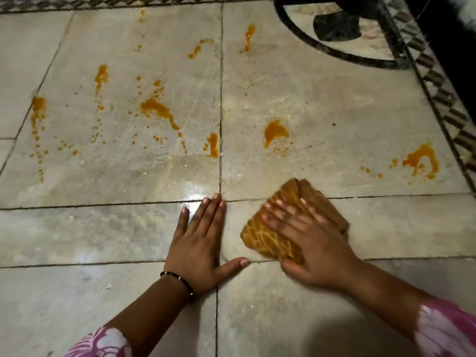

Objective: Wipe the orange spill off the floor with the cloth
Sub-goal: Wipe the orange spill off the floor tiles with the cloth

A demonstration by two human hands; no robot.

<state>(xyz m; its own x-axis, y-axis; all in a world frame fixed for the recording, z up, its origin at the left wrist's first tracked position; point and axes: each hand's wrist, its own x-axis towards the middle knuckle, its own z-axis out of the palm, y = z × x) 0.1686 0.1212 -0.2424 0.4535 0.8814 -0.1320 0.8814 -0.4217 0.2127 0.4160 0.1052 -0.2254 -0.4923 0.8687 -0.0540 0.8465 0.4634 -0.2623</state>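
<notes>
Orange spill lies in many blotches and drops across the pale marble floor (103,228): a long streak (157,110) at the left middle, a blob (274,131) at centre right, and a curled patch (422,159) at the far right. A folded brown-orange cloth (268,235) lies flat on the floor below the blob. My right hand (309,243) presses down on the cloth with fingers spread, slightly blurred. My left hand (198,243) rests flat on the bare floor beside it, fingers apart, a dark bracelet on the wrist.
A wet, shiny smear (195,191) covers the tile just above my left hand. A dark inlaid arc (322,47) and a checked border (438,94) run along the top right. Beyond the border stands something dark (450,34).
</notes>
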